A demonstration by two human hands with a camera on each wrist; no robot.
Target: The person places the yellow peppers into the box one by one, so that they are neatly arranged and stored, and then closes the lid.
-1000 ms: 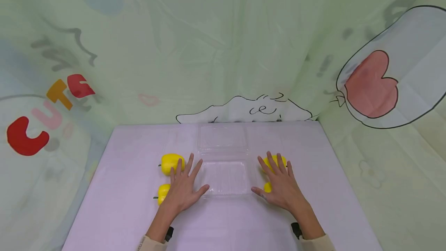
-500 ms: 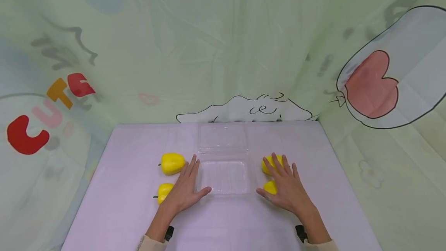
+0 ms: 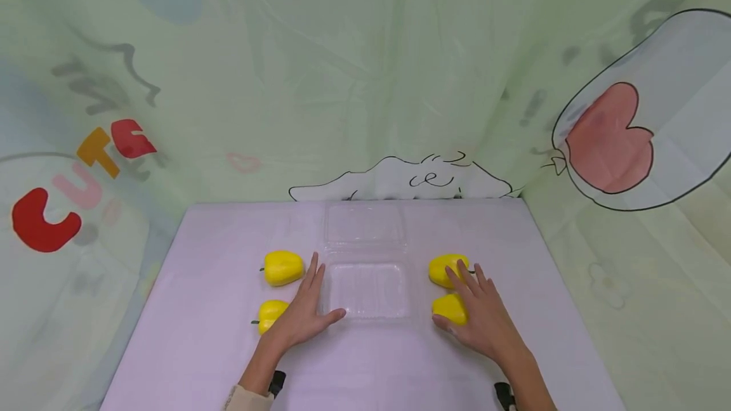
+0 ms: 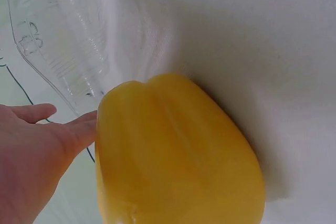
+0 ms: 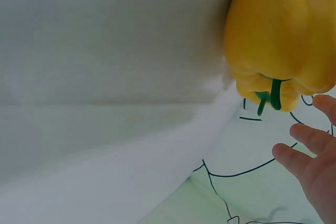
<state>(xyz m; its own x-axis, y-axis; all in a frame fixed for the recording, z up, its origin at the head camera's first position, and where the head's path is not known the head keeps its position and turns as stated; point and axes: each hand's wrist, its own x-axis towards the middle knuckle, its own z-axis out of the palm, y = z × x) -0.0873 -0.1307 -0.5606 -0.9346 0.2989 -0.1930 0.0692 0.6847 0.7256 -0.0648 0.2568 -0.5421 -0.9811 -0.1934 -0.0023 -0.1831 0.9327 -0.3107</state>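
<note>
A clear plastic clamshell box point(image 3: 368, 290) lies opened on the table, its lid point(image 3: 365, 224) folded back. My left hand point(image 3: 302, 309) is beside the box's left edge, fingers straight; whether it touches the edge I cannot tell. Two yellow bell peppers lie left of it: a far one point(image 3: 283, 267) and a near one point(image 3: 271, 313) partly behind the hand. On the other side my right hand point(image 3: 480, 316) hovers with spread fingers over the near right pepper point(image 3: 449, 308). Its fingertips overlap the far right pepper point(image 3: 445, 270). The right wrist view shows the fingers point(image 5: 293, 158) apart from the near pepper point(image 5: 283, 24).
A pale cloth covers the table point(image 3: 371, 366). Printed curtains point(image 3: 354, 81) hang behind it and at both sides. A dark wrist strap point(image 3: 276, 383) shows at the left wrist and another point(image 3: 505, 395) at the right.
My right hand has moved right and toward me, uncovering more of both right peppers. My left hand's fingers have drawn together and shifted off the far left pepper. The box and peppers have stayed put.
</note>
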